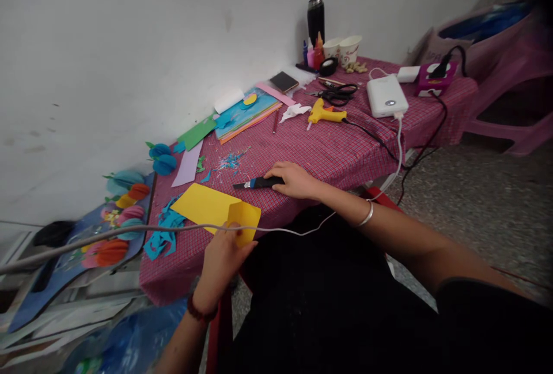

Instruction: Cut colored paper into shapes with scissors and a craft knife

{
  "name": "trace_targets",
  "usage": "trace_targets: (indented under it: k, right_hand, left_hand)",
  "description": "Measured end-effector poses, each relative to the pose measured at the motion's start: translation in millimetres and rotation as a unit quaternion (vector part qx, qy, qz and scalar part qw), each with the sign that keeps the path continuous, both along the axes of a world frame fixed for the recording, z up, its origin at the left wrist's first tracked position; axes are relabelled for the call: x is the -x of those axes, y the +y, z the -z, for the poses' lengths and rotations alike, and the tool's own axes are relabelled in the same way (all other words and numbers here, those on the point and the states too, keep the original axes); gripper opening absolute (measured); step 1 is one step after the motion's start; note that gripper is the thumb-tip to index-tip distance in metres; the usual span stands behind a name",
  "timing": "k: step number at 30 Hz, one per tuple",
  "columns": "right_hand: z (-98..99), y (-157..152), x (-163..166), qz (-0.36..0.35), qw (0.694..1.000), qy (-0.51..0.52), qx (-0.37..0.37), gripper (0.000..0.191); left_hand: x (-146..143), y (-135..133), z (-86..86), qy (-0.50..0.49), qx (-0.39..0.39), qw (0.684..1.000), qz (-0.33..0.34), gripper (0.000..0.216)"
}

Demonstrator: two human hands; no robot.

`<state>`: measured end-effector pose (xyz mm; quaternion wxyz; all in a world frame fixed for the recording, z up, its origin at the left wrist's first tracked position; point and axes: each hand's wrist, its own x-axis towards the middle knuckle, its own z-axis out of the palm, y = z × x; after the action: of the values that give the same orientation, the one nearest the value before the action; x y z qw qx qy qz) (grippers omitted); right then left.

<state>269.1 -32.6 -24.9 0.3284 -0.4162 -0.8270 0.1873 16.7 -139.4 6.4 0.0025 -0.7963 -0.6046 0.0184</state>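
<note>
My left hand (222, 259) grips the near right corner of a sheet of yellow paper (199, 204) at the table's front edge, where a small flap of the sheet stands folded up. The fingertips are partly hidden behind the paper. My right hand (296, 180) is closed on the black handle of a utility knife (259, 182), which lies along the tabletop with its blade pointing left. Beyond the knife are blue paper shreds (232, 160). Cut blue paper strips (166, 230) lie left of the yellow sheet.
On the checked tablecloth (263, 143) are a yellow glue gun (324, 113), black scissors (339, 94), coloured paper sheets (248, 114) and a white power bank (386, 96). A pale cable (173, 227) crosses in front of my left hand. Paper ornaments (125, 201) are at left.
</note>
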Motion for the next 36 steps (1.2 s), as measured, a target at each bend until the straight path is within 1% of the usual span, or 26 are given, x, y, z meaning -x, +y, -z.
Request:
trace_targets:
  k: [3, 7, 10, 14, 20, 24, 30, 36]
  right_hand:
    - [-0.6, 0, 0, -0.001, 1.000, -0.003, 0.001, 0.033]
    - [-1.4, 0, 0, -0.003, 1.000, -0.006, 0.002, 0.034]
    - [-1.4, 0, 0, -0.002, 1.000, -0.007, 0.000, 0.034]
    - [-1.6, -1, 0, 0.003, 1.000, -0.009, 0.001, 0.034]
    - [-1.7, -1, 0, -0.001, 1.000, -0.003, -0.006, 0.033]
    - [-0.9, 0, 0, -0.001, 1.000, -0.006, 0.001, 0.034]
    - [-1.0, -1, 0, 0.000, 1.000, -0.005, -0.001, 0.033]
    - [-1.1, -1, 0, 0.000, 1.000, -0.007, -0.001, 0.033]
  left_hand:
    - [-2, -2, -0.3, 0.011, -0.003, 1.000, 0.002, 0.030]
    - [-8, -6, 0.7, 0.051, -0.043, 0.998, 0.017, 0.035]
    - [-11, -7, 1.1, 0.067, -0.055, 0.996, 0.023, 0.032]
    - [-8, -5, 0.9, 0.048, -0.039, 0.998, 0.018, 0.031]
    - [-3, -1, 0.5, 0.049, -0.017, 0.999, 0.013, 0.037]
    - [-3, -1, 0.4, 0.047, -0.013, 0.999, 0.013, 0.032]
    - [-1, -2, 2.8, 0.046, -0.031, 0.998, 0.014, 0.031]
    - [-1, -2, 1.0, 0.034, -0.023, 0.999, 0.020, 0.026]
